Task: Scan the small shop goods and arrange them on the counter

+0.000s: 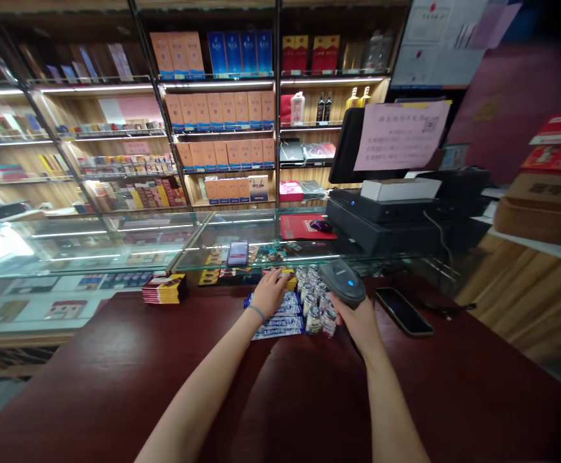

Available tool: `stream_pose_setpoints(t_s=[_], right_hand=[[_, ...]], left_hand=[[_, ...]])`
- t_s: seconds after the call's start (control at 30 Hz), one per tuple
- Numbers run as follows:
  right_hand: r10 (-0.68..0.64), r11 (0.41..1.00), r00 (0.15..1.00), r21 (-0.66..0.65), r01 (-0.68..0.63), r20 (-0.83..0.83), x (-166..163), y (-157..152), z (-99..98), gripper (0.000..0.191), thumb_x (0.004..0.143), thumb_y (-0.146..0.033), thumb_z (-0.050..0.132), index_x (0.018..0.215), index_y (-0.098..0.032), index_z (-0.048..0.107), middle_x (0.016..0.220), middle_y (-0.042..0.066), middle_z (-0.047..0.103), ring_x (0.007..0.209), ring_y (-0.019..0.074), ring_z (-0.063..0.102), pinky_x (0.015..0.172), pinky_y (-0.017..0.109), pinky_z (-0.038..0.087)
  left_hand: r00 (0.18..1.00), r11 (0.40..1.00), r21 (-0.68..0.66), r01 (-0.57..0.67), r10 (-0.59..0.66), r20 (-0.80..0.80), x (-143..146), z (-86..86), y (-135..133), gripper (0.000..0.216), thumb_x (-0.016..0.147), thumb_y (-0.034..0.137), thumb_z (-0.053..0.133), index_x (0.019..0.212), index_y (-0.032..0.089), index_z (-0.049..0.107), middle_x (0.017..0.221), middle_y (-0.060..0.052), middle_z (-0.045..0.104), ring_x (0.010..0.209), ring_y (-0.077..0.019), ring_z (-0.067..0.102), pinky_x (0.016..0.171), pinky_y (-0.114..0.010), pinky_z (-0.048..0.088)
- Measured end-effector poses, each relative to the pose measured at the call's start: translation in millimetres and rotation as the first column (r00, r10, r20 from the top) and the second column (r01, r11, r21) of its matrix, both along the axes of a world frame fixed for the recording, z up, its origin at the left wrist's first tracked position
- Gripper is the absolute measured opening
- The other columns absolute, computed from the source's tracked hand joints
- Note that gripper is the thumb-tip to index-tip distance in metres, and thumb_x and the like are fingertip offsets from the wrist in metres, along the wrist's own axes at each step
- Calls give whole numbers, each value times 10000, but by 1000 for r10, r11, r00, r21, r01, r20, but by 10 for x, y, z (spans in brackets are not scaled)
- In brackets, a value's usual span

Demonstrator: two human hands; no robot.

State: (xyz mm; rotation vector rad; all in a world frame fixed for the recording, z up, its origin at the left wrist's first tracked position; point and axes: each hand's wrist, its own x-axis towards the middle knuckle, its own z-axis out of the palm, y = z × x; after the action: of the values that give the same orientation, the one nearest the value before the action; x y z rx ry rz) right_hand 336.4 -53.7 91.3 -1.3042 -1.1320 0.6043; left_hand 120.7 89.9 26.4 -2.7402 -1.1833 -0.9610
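Observation:
My right hand (358,316) is wrapped round the handle of a dark barcode scanner (342,283) with a blue light on top. Its head points away from me, above the right side of several small clear jars (313,319) with silvery lids. My left hand (269,294), a thin band at its wrist, reaches over blue-and-white packets (280,326) laid out in a row. Its fingers stretch forward beside a small stack of yellow packets (289,280), partly hidden by the hand. Whether the fingertips touch that stack I cannot tell.
A smartphone (404,311) lies right of the scanner on the dark red table (165,386). At the left stands another stack of yellow-and-maroon packets (163,289). Behind are a glass counter (242,222), a mouse (321,226) and a black cash register (377,222).

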Motion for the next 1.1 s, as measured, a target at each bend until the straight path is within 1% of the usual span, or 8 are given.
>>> stream_pose_setpoints(t_s=[0.17, 0.43, 0.53, 0.67, 0.77, 0.87, 1.0, 1.1], right_hand=[[3, 1000, 1000, 7, -3, -19, -32, -6, 8, 471, 789, -560, 749, 1086, -209, 646, 589, -35, 622, 412, 157, 508, 439, 290, 439], [19, 1000, 999, 16, -18, -43, -47, 11, -25, 440, 782, -575, 750, 1007, -213, 641, 575, -31, 613, 411, 149, 484, 435, 288, 417], [17, 999, 999, 35, -16, -43, -58, 7, -22, 407, 788, -560, 746, 971, -217, 630, 559, -42, 593, 409, 147, 487, 440, 288, 421], [16, 999, 998, 42, -14, -55, -93, -14, -2, 376, 797, -546, 748, 940, -222, 621, 567, -41, 589, 416, 145, 493, 444, 289, 428], [35, 999, 997, 17, -34, -68, -134, -32, -1, 344, 812, -542, 744, 888, -233, 612, 543, -39, 573, 429, 150, 493, 447, 292, 426], [84, 996, 993, -16, -86, -78, -206, -49, -6, 323, 817, -529, 748, 845, -243, 599, 504, -43, 549, 431, 156, 486, 451, 299, 420], [199, 978, 979, -53, -201, -43, -411, -80, -9, 343, 797, -507, 766, 945, -230, 626, 512, -45, 572, 433, 159, 496, 470, 303, 445], [267, 961, 964, -71, -266, 8, -638, -98, -65, 408, 788, -488, 767, 1068, -220, 637, 598, -27, 640, 451, 160, 523, 473, 296, 461]], left_hand=[[981, 989, -11, -146, 143, -134, 165, -8, 14, 535, 933, 201, 613, 1458, 259, 528, 1529, -158, 499, 1434, -351, 439, 1171, -569, 383], [957, 979, -5, -204, 199, -211, 196, 141, -72, 307, 962, 144, 525, 1223, 227, 662, 1215, -126, 686, 1164, -306, 613, 995, -476, 492], [984, 989, 1, -149, 148, -96, 117, 187, -105, 290, 975, 138, 507, 1204, 223, 663, 1173, -106, 714, 1122, -288, 639, 998, -462, 490], [945, 996, 13, -86, 78, 319, -115, 242, -236, 266, 1016, 207, 483, 1206, 254, 664, 1169, -91, 724, 1123, -254, 656, 1021, -425, 490], [741, 994, -31, -105, 99, 664, -356, 252, -368, 212, 1014, 288, 519, 1137, 260, 689, 1153, -88, 716, 1115, -251, 657, 1012, -406, 504], [421, 974, -203, -101, 226, 878, -637, 220, -466, 171, 952, 366, 636, 1042, 230, 687, 1042, -68, 710, 979, -223, 677, 892, -348, 551], [-1, 921, -356, 155, 361, 933, -1032, 111, -543, 281, 857, 399, 755, 1043, 232, 627, 1013, -28, 700, 893, -168, 685, 759, -278, 572], [-194, 862, -368, 348, 450, 872, -1264, -11, -586, 335, 834, 344, 785, 1091, 261, 587, 1114, -27, 704, 948, -163, 702, 817, -336, 596]])
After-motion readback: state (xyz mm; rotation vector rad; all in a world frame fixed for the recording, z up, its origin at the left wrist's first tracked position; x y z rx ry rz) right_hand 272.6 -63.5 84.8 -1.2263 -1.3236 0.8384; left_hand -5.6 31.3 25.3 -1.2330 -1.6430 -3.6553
